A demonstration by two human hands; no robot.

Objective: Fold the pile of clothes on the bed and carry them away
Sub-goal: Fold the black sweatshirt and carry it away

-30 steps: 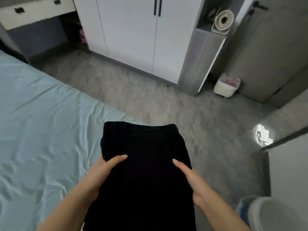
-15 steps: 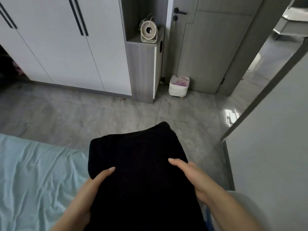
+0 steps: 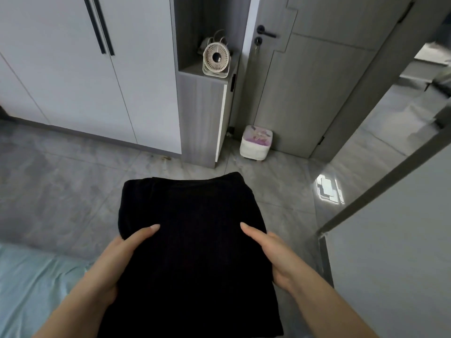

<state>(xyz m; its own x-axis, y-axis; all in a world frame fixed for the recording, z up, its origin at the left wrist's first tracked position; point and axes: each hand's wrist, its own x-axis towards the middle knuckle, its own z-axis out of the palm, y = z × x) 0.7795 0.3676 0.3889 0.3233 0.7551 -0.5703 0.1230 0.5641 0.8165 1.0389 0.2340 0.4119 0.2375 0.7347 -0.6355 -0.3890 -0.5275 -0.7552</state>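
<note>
Item: folded black clothes [image 3: 192, 242], one dark flat bundle; how many garments it holds cannot be told.
Location: carried in front of the body, above the grey floor [image 3: 61, 191], off the bed [image 3: 31, 289], whose pale blue sheet shows only at the lower left.
Left hand [image 3: 117, 262]: closed on the bundle's left edge, thumb laid on top, fingers hidden beneath the cloth.
Right hand [image 3: 273, 254]: closed on the right edge in the same way, thumb on top, fingers tucked under.
Reason for hold: both sides are supported so that the folds are likely kept flat and the cloth is kept from sagging or opening in transit.
Stage: folding is judged done for this bundle; the carrying part is judged to be in hand.
Surroundings: white wardrobe [image 3: 80, 69] ahead on the left; a small fan [image 3: 216, 59] stood in an open shelf niche; a little white stool [image 3: 256, 142] on the floor beside a grey door [image 3: 300, 89]; an open doorway [image 3: 402, 123] at the right.
Risk: the far end of the bundle overhangs the hands and may droop if the grip is loosened.
Destination: not shown; wardrobe or doorway, it cannot be told which.
</note>
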